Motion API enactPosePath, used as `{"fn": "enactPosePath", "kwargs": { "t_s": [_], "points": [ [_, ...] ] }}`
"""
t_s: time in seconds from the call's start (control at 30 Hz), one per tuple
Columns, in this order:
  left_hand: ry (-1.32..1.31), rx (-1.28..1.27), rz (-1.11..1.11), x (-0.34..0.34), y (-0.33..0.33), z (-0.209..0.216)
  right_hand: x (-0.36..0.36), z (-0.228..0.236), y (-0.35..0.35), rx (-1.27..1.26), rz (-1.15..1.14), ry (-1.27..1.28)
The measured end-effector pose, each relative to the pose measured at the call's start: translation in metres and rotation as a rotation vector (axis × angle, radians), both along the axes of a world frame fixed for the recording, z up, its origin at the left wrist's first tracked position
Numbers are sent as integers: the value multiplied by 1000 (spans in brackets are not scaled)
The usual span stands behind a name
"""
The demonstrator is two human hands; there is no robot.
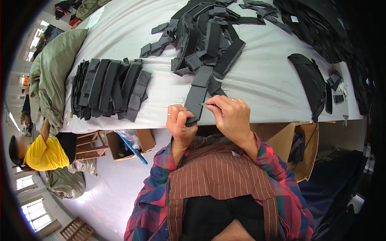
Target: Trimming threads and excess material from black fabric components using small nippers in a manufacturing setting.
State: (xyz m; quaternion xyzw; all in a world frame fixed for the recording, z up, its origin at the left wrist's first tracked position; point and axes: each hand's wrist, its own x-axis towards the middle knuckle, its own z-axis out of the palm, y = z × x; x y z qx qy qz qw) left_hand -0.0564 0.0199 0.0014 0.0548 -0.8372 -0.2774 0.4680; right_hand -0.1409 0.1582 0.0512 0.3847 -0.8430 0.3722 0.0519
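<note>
In the head view, your left hand sits at the near edge of the table, fingers curled and thumb pressed in, gripping the lower part of a dark grey strip. The strip runs from there toward twelve o'clock. Just beside it at three o'clock, your right hand has thumb and forefinger pinching a small pointed metal tool near the strip's right side; I cannot tell whether its tip touches. Both your wrists cross the table edge. Open cloth stretches from your right hand toward two o'clock, and a narrower band lies toward ten o'clock.

At twelve o'clock, a tangled pile of dark strips stands in your way, reaching down to the held strip's far end. Between nine and ten o'clock is a row of stacked strips, with a green cloth bundle beyond. A curved black pouch lies at two o'clock, near large black fabric. Below table height, an open carton stands at eight o'clock and a larger cardboard box at four.

White, creased cloth covers the table. Past eight o'clock are the pale floor, a person in yellow and a bright window
</note>
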Motion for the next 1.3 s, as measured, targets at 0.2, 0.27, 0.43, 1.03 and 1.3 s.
{"fn": "enactPosePath", "kwargs": {
  "t_s": [0.2,0.27,0.43,1.03,1.3],
  "points": [
    [25,-32,3,1,0,-3,4,5,-9,-11,23,-96],
    [6,-8,-49,2,0,-5,4,3,-11,-1,17,-97],
    [16,-18,-85,1,3,-9,6,-1,-18,12,7,-53],
    [-350,1707,-412,8,6,6,-6,-28,3,-106,268,-663],
    [-419,1781,-470,13,-3,3,-5,-22,1,-362,224,-641]
  ]
}}
